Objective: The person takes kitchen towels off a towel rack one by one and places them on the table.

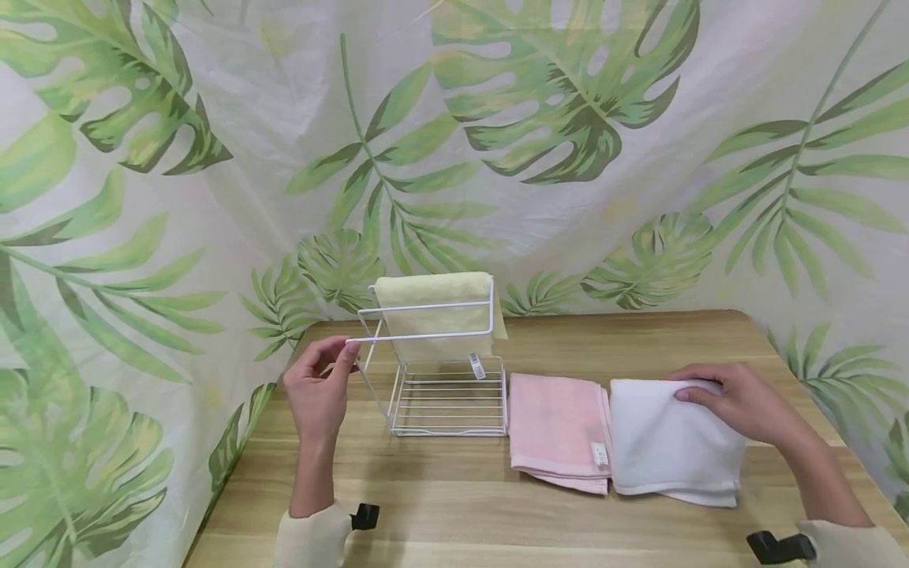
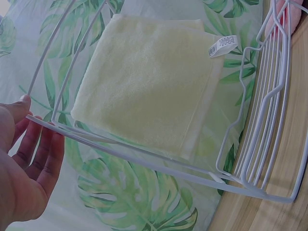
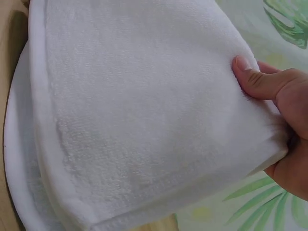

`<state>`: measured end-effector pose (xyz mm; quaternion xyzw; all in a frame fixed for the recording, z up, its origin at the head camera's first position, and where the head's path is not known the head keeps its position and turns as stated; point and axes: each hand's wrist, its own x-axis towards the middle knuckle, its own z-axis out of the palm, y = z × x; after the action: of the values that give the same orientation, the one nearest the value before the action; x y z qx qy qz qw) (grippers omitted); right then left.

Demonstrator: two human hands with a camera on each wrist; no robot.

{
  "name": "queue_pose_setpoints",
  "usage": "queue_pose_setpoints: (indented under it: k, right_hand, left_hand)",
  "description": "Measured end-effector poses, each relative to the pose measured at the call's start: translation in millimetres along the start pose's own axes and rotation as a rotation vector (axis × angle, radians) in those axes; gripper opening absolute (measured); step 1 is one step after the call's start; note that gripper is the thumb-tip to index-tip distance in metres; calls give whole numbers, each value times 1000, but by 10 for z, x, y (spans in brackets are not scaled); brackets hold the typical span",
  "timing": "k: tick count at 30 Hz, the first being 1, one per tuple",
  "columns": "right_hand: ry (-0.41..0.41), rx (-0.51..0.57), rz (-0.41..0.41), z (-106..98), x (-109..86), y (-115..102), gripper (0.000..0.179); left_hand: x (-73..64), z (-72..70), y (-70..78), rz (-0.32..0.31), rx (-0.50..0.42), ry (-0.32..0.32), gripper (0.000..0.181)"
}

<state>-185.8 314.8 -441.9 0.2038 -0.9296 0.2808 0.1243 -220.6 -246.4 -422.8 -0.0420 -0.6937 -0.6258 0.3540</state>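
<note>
At the left, my left hand [image 1: 318, 386] pinches the top front corner of a white wire towel rack [image 1: 426, 338]. A pale yellow towel [image 1: 433, 288] with a paper tag hangs over the rack's rear bar. The left wrist view shows thumb and fingertips on either side of the thin wire. On the right, my right hand [image 1: 742, 398] grips the far edge of a folded white towel [image 1: 656, 442], thumb on top and the other fingers hidden beneath. In the right wrist view this towel [image 3: 139, 106] slopes up toward the hand.
A folded pink towel [image 1: 557, 422] with a tag lies between the rack and the white towel. Everything stands on a wooden table [image 1: 454, 513]. Behind it hangs a leaf-patterned cloth [image 1: 540, 229] close to the table's back edge.
</note>
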Motion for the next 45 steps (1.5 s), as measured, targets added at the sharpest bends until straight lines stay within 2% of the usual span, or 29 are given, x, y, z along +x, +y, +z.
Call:
queue_pose_setpoints:
  k: [14, 26, 45]
  right_hand:
    - [-7, -18, 34, 254, 230, 359, 16]
    - [-91, 26, 103, 505, 394, 603, 17]
    - [-159, 91, 201, 827, 412, 896, 23]
  left_hand:
    - [-4, -4, -21, -13, -31, -1, 18]
    - [-20, -11, -28, -18, -24, -1, 19]
    - [-19, -8, -44, -2, -46, -6, 18]
